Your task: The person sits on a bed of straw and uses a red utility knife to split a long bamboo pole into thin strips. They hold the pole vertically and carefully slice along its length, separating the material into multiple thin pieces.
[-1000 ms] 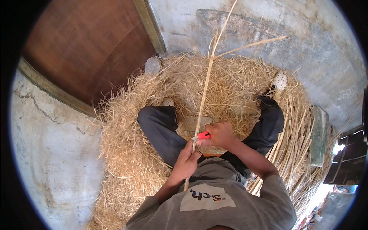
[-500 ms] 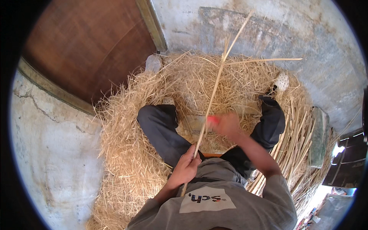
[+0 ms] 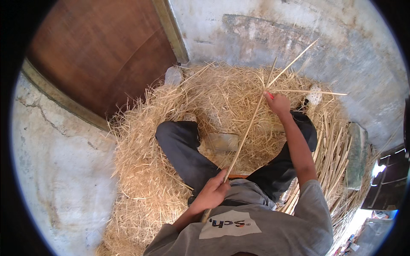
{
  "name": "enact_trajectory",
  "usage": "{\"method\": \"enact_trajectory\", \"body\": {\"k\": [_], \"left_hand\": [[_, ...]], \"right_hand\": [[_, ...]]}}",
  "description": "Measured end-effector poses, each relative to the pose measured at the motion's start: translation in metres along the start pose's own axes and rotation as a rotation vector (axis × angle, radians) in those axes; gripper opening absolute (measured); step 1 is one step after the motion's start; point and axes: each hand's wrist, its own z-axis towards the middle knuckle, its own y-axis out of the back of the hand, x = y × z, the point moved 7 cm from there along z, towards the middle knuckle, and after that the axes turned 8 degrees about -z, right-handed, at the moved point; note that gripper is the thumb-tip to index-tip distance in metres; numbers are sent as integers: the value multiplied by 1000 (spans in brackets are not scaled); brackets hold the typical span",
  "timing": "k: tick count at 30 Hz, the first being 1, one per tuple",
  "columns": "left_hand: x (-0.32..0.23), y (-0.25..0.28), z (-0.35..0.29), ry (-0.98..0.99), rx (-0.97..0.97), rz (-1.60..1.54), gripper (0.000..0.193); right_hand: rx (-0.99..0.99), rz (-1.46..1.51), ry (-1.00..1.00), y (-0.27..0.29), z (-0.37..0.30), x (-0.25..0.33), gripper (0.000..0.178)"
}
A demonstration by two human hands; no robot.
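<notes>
A long, pale, split cane-like stalk (image 3: 245, 137) slants up from my lap, out in front of my body. My left hand (image 3: 214, 193) is closed around its lower part, near my waist. Farther up, my right hand (image 3: 279, 104) is closed on a small red-handled tool (image 3: 270, 96), right where the stalk divides. Beyond that point the stalk spreads into several thin strips, one pointing right and others up toward the wall. The tool's working end is too small to make out.
Shredded straw-like shavings (image 3: 141, 187) are heaped around my legs. A pile of long stalks (image 3: 333, 149) lies to my right, beside a greenish block (image 3: 355, 158). A flat block (image 3: 222, 142) sits between my feet. A brown door (image 3: 106, 51) and a grey wall (image 3: 341, 47) stand ahead.
My right hand with the red-handled tool has moved up and right along the stalk, away from my body, to the split. The stalk's far end has swung right; my left hand keeps its hold.
</notes>
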Motion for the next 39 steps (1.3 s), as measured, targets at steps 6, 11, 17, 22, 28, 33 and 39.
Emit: {"method": "enact_trajectory", "body": {"k": [6,11,17,22,28,33,39], "left_hand": [[5,3,11,165,-38,-503,60],[3,1,28,172,67,-809,53],[1,0,26,181,-3,-715,36],[1,5,22,129,-53,-555,43],[-3,7,6,170,-61,-364,57],[-6,9,20,25,-145,-290,42],[-14,11,15,5,-139,-70,53]], "right_hand": [[211,291,65,23,-74,58,76],[275,446,488,65,-201,130,62],[127,393,637,81,-214,148,67],[32,295,654,83,-202,145,66],[226,281,453,59,-162,119,64],[281,353,659,80,-229,149,68],[65,404,658,78,-207,146,69]]}}
